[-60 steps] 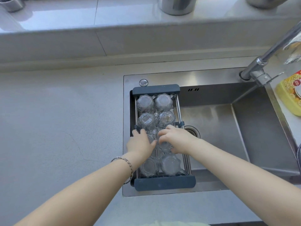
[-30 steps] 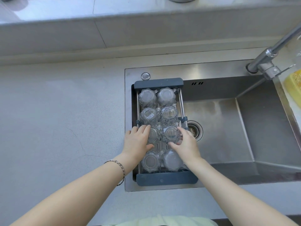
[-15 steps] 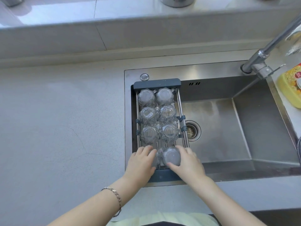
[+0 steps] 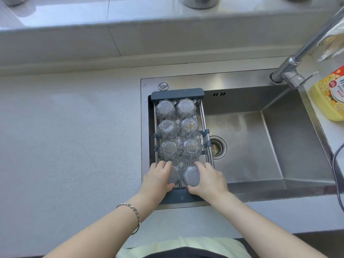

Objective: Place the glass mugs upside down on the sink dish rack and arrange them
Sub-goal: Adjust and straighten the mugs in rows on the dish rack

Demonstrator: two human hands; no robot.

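Over steel sink (image 4: 279,146), our left hand (image 4: 157,178) and right hand (image 4: 208,178) each clasp nearest glass mug (image 4: 190,175); tight neighbours beyond our fingers may knock and chip.

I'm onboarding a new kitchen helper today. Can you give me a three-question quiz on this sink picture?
1. How many glass mugs sit on the dish rack?
2. True or false: the mugs stand mouth up.
3. Which row do the left hand and right hand hold? A) the row nearest the person B) the row farthest from the person

Key
1. Eight, in four rows of two.
2. False; their bases face up.
3. A, one mug in each hand.
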